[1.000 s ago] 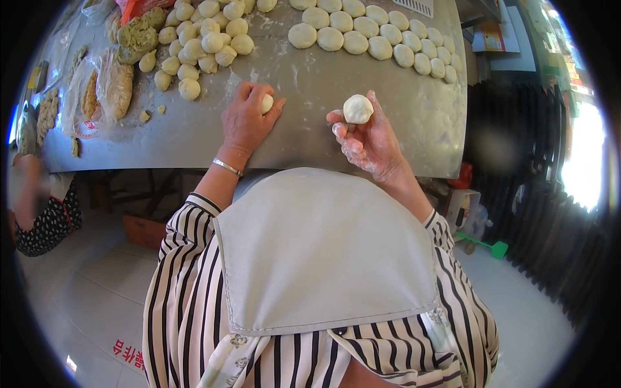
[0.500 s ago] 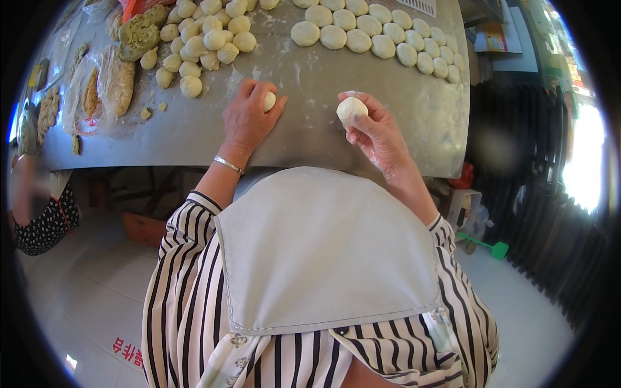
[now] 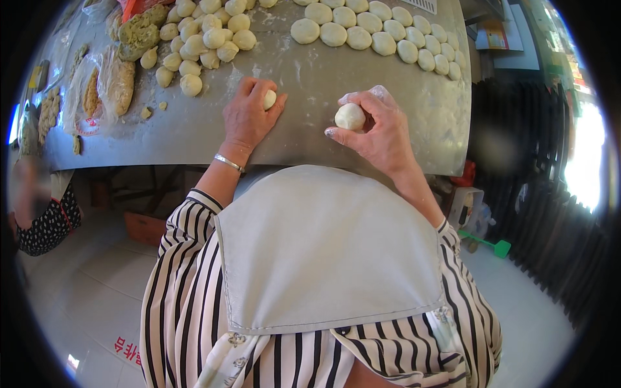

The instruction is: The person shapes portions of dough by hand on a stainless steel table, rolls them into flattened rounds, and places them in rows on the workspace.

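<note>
My left hand [image 3: 250, 111] rests on the metal table [image 3: 304, 139], its fingers curled round a pale dough ball [image 3: 270, 99] that shows only in part. To the right, my right hand [image 3: 378, 126] is curved about another dough ball [image 3: 350, 117], thumb on the near side and fingers on the far side. Flour dusts its fingertips. Beyond my left hand lies a heap of round dough balls [image 3: 215, 38]. Flattened dough rounds [image 3: 358, 38] stand in rows at the far right.
On the left are a greenish lump of filling [image 3: 138, 37], and plastic bags [image 3: 116, 84] with brownish filling. A white slotted tray [image 3: 420, 5] sits at the far edge. Another person's patterned sleeve [image 3: 48, 226] shows at the left. A green plastic tool [image 3: 501, 248] lies low on the right.
My right hand has turned over its dough ball: the thumb has moved from the ball's face to the near side, and the fingers arch over the far side. My left hand stays put.
</note>
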Demonstrator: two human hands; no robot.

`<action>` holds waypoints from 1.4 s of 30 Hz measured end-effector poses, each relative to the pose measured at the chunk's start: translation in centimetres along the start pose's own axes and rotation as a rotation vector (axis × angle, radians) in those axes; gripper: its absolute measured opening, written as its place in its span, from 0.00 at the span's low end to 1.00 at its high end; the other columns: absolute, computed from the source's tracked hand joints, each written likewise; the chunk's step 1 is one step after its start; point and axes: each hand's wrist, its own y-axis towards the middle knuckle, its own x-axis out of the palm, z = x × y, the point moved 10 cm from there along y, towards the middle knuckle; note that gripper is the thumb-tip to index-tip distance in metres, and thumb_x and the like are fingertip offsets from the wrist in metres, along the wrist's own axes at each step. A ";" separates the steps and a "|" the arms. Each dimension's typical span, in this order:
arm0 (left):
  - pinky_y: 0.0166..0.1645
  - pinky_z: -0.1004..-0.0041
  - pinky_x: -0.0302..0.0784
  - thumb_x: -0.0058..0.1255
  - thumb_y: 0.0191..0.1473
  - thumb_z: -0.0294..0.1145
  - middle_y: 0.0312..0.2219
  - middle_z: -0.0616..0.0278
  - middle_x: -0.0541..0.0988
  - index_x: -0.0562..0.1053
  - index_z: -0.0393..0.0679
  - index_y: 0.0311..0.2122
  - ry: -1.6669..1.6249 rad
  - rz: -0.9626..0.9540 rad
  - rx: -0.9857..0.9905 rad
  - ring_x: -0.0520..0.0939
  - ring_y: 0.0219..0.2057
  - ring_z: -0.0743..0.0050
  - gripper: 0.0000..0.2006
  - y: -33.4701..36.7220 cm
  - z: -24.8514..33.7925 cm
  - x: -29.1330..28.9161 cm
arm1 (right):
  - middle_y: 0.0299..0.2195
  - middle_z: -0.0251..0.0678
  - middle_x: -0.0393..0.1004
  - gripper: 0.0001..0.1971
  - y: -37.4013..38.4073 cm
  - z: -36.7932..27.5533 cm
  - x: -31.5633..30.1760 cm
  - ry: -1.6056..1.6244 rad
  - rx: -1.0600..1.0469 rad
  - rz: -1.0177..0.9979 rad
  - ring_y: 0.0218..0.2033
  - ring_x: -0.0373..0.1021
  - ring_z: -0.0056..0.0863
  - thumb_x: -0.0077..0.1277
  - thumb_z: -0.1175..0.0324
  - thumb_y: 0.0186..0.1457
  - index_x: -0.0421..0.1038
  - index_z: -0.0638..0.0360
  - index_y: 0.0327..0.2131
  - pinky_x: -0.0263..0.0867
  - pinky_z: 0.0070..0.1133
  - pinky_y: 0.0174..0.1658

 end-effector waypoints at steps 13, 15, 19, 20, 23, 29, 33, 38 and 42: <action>0.35 0.62 0.78 0.68 0.53 0.43 0.37 0.68 0.77 0.78 0.55 0.39 -0.011 -0.025 -0.020 0.82 0.34 0.60 0.12 0.0 -0.1 0.1 | 0.35 0.37 0.75 0.27 0.3 1.9 0.9 0.122 0.059 -0.053 0.31 0.72 0.31 0.78 0.57 0.41 0.72 0.58 0.37 0.72 0.28 0.34; 0.34 0.62 0.78 0.68 0.53 0.43 0.37 0.68 0.77 0.78 0.55 0.39 -0.009 -0.024 -0.020 0.82 0.34 0.60 0.12 0.0 -0.1 0.2 | 0.35 0.36 0.76 0.26 0.1 3.1 2.1 0.320 0.212 -0.155 0.29 0.72 0.26 0.77 0.58 0.44 0.72 0.58 0.40 0.71 0.25 0.32; 0.34 0.62 0.78 0.68 0.53 0.43 0.37 0.69 0.77 0.78 0.55 0.39 -0.007 -0.009 -0.011 0.82 0.34 0.61 0.12 0.0 -0.1 0.0 | 0.34 0.34 0.78 0.23 -1.0 4.1 4.0 0.493 0.426 -0.366 0.28 0.73 0.17 0.72 0.62 0.50 0.72 0.57 0.45 0.68 0.19 0.27; 0.34 0.62 0.78 0.68 0.53 0.43 0.37 0.69 0.77 0.78 0.55 0.39 -0.006 -0.007 -0.010 0.82 0.33 0.61 0.12 0.0 -0.1 0.0 | 0.34 0.33 0.78 0.23 -1.0 4.2 4.2 0.486 0.416 -0.397 0.28 0.73 0.16 0.71 0.63 0.51 0.73 0.57 0.47 0.67 0.18 0.26; 0.34 0.63 0.78 0.68 0.53 0.43 0.36 0.69 0.77 0.78 0.55 0.39 0.000 -0.003 -0.011 0.82 0.33 0.61 0.12 -0.1 -0.2 0.0 | 0.34 0.34 0.79 0.22 -1.4 4.8 4.3 0.500 0.466 -0.435 0.31 0.76 0.19 0.68 0.64 0.53 0.73 0.56 0.50 0.70 0.21 0.29; 0.33 0.62 0.78 0.68 0.53 0.43 0.36 0.68 0.77 0.79 0.55 0.39 0.003 0.009 -0.011 0.82 0.32 0.60 0.11 -0.1 -0.3 0.0 | 0.36 0.41 0.79 0.22 -0.3 4.6 2.1 -0.091 0.171 -0.184 0.36 0.77 0.42 0.66 0.61 0.52 0.72 0.58 0.47 0.73 0.35 0.41; 0.34 0.62 0.78 0.68 0.53 0.43 0.36 0.68 0.77 0.79 0.55 0.39 -0.004 0.002 -0.010 0.82 0.33 0.60 0.11 0.0 -0.2 0.0 | 0.39 0.41 0.78 0.23 -0.2 7.0 3.5 -0.387 0.132 -0.174 0.39 0.77 0.45 0.67 0.53 0.51 0.71 0.55 0.44 0.73 0.38 0.43; 0.36 0.61 0.79 0.67 0.53 0.43 0.37 0.67 0.78 0.79 0.56 0.40 0.004 -0.021 -0.029 0.83 0.34 0.58 0.11 -0.1 -0.2 0.0 | 0.46 0.37 0.74 0.28 -0.5 8.8 4.3 -0.417 0.131 -0.109 0.43 0.77 0.43 0.68 0.47 0.50 0.70 0.50 0.49 0.74 0.36 0.44; 0.36 0.61 0.79 0.67 0.54 0.43 0.38 0.67 0.78 0.79 0.56 0.40 -0.009 -0.020 -0.026 0.83 0.35 0.58 0.12 0.0 -0.4 0.2 | 0.50 0.34 0.70 0.35 -0.8 8.1 3.8 -0.417 0.045 -0.023 0.47 0.75 0.40 0.73 0.48 0.45 0.68 0.47 0.54 0.74 0.35 0.44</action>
